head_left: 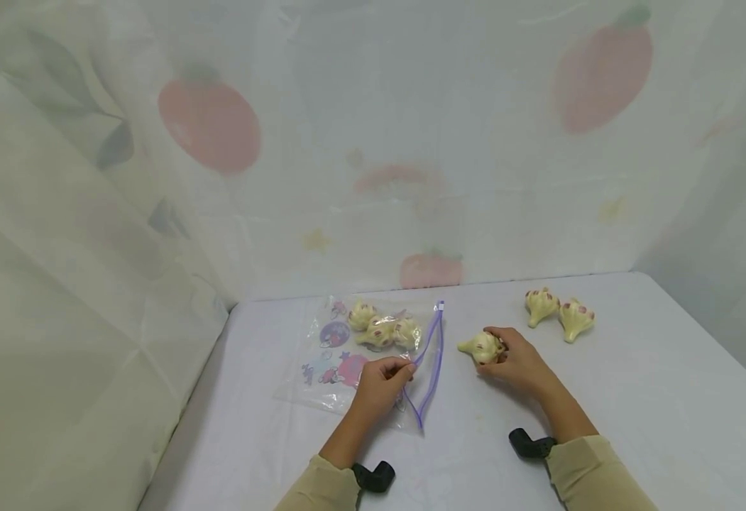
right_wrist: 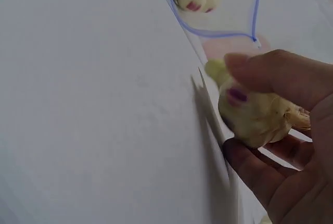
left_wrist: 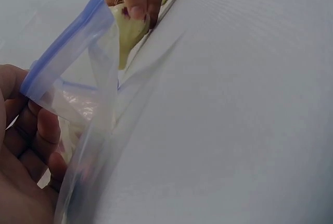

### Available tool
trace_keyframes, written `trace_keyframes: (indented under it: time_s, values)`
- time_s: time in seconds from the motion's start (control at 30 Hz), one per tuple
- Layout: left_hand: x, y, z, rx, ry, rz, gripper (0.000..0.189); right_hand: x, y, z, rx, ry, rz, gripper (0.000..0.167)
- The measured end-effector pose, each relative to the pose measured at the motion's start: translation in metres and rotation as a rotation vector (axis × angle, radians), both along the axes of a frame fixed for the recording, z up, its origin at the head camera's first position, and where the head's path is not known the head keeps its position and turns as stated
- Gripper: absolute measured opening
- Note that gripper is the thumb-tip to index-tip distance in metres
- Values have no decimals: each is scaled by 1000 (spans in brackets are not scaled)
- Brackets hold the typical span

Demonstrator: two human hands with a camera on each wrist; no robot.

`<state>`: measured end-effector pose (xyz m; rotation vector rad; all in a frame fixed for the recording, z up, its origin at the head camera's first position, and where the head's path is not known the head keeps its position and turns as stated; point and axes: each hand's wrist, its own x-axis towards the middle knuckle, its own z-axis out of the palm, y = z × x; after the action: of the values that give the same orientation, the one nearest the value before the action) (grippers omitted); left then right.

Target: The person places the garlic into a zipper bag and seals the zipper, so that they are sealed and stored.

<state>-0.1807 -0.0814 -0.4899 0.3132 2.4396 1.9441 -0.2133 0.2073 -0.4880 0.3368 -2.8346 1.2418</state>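
My left hand (head_left: 380, 385) pinches the edge of a clear zip bag (head_left: 321, 383) at its purple-blue zip strip (head_left: 436, 369), and the mouth gapes toward the right. Inside the bag lie three garlic bulbs (head_left: 380, 331), pale with purple-pink patches. Just right of the mouth, my right hand (head_left: 518, 360) grips another garlic bulb (head_left: 480, 347) between thumb and fingers, its stem pointing left at the bag. In the right wrist view the held bulb (right_wrist: 255, 114) shows its dry roots toward the palm. The left wrist view has the bag's raised zip edge (left_wrist: 67, 41) in the fingers.
Two more garlic bulbs (head_left: 559, 312) lie side by side at the back right of the white table (head_left: 654, 411). A patterned curtain (head_left: 334, 177) hangs behind the table's back edge, and another cloth (head_left: 79, 298) hangs along the left side.
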Motion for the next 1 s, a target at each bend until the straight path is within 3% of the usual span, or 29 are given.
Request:
trace_keyframes:
  time_s: [0.1,0.17,0.37,0.57,0.77,1.0]
  values:
    - [-6,-1,-13,0,-6,11,15,2,-9,1,-7,-7,-2,80]
    - [-6,-1,-15,5,2,12,15,3,-17,3,-21,-17,0,81]
    - [-7,-1,-16,6,23,11,16,6,-43,5,-98,-54,66,82]
    - [-7,0,-17,3,22,10,14,3,-65,6,-54,-65,105,84]
    - [-5,1,-16,-28,35,22,11,-2,-80,5,3,-82,86,87]
    - [-6,0,-17,-24,54,14,12,-4,-89,3,-15,-82,67,85]
